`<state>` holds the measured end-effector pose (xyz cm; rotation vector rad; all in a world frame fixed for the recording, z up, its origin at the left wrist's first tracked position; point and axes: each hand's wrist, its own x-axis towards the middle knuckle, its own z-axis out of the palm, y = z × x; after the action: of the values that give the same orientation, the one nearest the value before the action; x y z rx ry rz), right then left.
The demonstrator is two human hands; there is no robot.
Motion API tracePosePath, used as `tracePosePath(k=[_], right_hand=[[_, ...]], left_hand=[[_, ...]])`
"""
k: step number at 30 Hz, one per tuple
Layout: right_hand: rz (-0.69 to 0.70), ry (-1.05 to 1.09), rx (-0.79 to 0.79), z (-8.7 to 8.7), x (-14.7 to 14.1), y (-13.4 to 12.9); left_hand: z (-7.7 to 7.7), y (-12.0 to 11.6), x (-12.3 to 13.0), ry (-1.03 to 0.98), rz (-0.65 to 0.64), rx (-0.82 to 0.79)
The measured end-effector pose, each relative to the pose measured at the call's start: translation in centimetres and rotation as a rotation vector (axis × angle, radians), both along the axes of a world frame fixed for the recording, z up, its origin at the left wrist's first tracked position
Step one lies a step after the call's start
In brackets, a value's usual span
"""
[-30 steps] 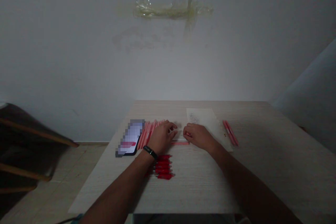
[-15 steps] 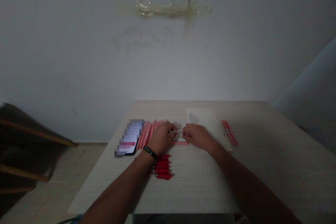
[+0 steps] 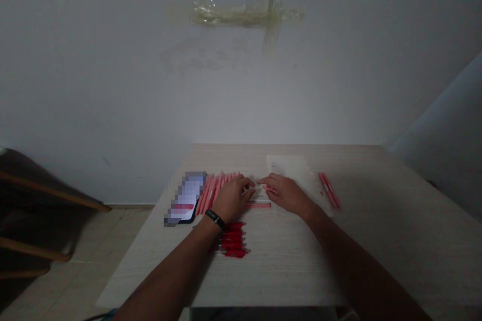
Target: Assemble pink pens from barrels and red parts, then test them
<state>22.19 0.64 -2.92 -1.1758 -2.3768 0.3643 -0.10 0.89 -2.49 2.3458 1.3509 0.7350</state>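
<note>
My left hand (image 3: 234, 194), with a dark band on its wrist, rests partly over a row of pink pens (image 3: 211, 191). Its thumb and fingertips are curled in around a thin pale piece, apparently part of a pen, though the detail is blurred. Facing it, my right hand (image 3: 285, 193) pinches a pink pen (image 3: 270, 190), its index finger stretched toward my left fingertips. Just below both hands another pink pen (image 3: 259, 205) lies crosswise on the table. Nearer to me, beside my left wrist, is a stack of red pens (image 3: 234, 241).
A phone (image 3: 187, 195) with a blurred screen and a pink strip across it lies left of the pink row. A pale sheet (image 3: 293, 164) lies beyond my right hand. Two pink pens (image 3: 330, 190) sit right of it. The table (image 3: 286, 271) meets the wall behind.
My right index finger has stretched out leftward, and more of the pink pen shows in that hand. A pale piece now shows at my left fingertips. The surrounding pens stay put.
</note>
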Motion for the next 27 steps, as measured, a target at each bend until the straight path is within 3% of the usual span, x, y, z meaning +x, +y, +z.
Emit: tracePosePath(k=[10,18,27], right_hand=[[0.076,0.071,0.086,-0.6,-1.0,-0.2],[-0.041,0.037,0.117,0.0,0.3,0.1],[-0.059,0.028,0.134,0.3,0.7,0.2]], left_hand=[[-0.1,-0.2,0.3,-0.054,-0.069,-0.019],[0.9,-0.2,-0.1,-0.061,-0.011,0.017],[1.0,0.0,-0.3,-0.029,0.017,0.029]])
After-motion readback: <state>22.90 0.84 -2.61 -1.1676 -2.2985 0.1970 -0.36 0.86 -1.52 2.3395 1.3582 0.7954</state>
